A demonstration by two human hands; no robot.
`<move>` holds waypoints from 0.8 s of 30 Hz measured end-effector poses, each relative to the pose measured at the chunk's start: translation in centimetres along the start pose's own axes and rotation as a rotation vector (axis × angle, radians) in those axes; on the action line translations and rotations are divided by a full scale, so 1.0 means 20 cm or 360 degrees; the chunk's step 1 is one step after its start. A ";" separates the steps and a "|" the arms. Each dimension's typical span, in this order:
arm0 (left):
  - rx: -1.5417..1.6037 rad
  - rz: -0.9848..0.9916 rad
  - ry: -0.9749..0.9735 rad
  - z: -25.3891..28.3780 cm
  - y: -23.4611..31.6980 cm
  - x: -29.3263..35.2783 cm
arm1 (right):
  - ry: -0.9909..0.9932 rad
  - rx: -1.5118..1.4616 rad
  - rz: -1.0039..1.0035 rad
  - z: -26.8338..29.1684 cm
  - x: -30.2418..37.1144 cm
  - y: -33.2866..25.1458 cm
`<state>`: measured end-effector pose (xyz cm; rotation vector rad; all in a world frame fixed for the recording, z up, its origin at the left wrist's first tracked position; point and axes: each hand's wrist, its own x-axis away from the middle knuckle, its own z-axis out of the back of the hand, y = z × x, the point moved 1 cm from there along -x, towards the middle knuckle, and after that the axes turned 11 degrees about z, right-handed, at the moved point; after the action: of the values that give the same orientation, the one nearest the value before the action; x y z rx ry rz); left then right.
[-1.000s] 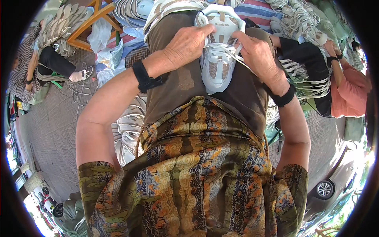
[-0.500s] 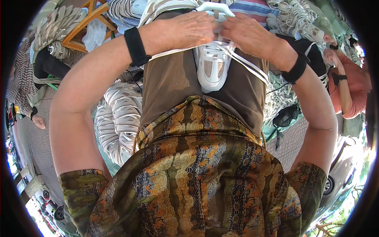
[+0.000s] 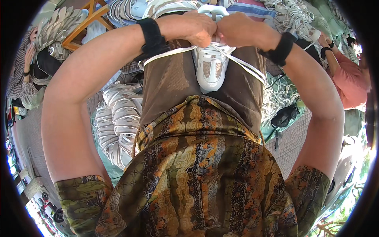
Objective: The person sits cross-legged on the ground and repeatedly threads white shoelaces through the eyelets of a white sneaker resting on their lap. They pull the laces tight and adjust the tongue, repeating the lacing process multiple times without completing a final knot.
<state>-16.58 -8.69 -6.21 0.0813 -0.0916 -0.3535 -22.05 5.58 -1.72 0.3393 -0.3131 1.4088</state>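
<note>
A white sneaker (image 3: 211,73) with beige mesh on its toe rests between my thighs, toe toward me. Over its lacing area my two hands meet, fingertips touching. My left hand (image 3: 199,29) is closed, thumb and fingers pinched on the white shoelace (image 3: 245,65). My right hand (image 3: 241,29) is also closed on the lace, knuckles up, its fingertips partly hidden. One stretch of lace bows out to the left below my left wrist; another hangs in a loop over my right thigh. The sneaker's pale rim shows just beyond my hands.
Strung bundles of white shoe parts (image 3: 118,122) lie left of my legs. To the right are a heap of white laces (image 3: 278,98) and a black pouch (image 3: 285,115). A wooden frame (image 3: 85,27) stands far left. People sit at left (image 3: 23,75) and right (image 3: 349,85).
My hands have drawn together over the lacing, the right moving left and turning its knuckles up. The lace on the left bows more. The person at left has raised a hand.
</note>
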 end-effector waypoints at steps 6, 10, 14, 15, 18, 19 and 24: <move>-0.0007 -0.0027 0.0360 -0.08 0.00 0.02 | 0.0200 -0.0121 0.0003 -0.01 0.03 -0.08; -0.0050 -0.0025 0.0382 -0.09 -0.01 0.04 | 0.0488 -0.0199 -0.0072 -0.11 0.04 -0.05; 0.0000 -0.0168 0.0796 -0.14 0.00 0.11 | 0.1353 -0.0482 0.0060 -0.26 0.02 0.01; 0.0061 -0.0184 0.0823 -0.15 0.01 0.13 | 0.1397 -0.0525 -0.0026 -0.25 0.03 -0.01; 0.0198 -0.0295 0.0933 -0.08 0.13 0.22 | 0.1400 -0.0450 -0.0126 -0.16 0.08 -0.07; 0.0310 -0.0268 0.0812 -0.06 0.20 0.26 | 0.1374 -0.0391 -0.0138 -0.14 0.09 -0.07; 0.0802 -0.0676 0.0238 0.02 0.61 0.51 | 0.1003 -0.0715 0.0249 0.00 -0.08 -0.12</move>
<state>-3.01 -0.84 -3.87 0.6316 -0.0124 -0.7416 -19.79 3.83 -2.38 -0.5028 -0.1272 1.4753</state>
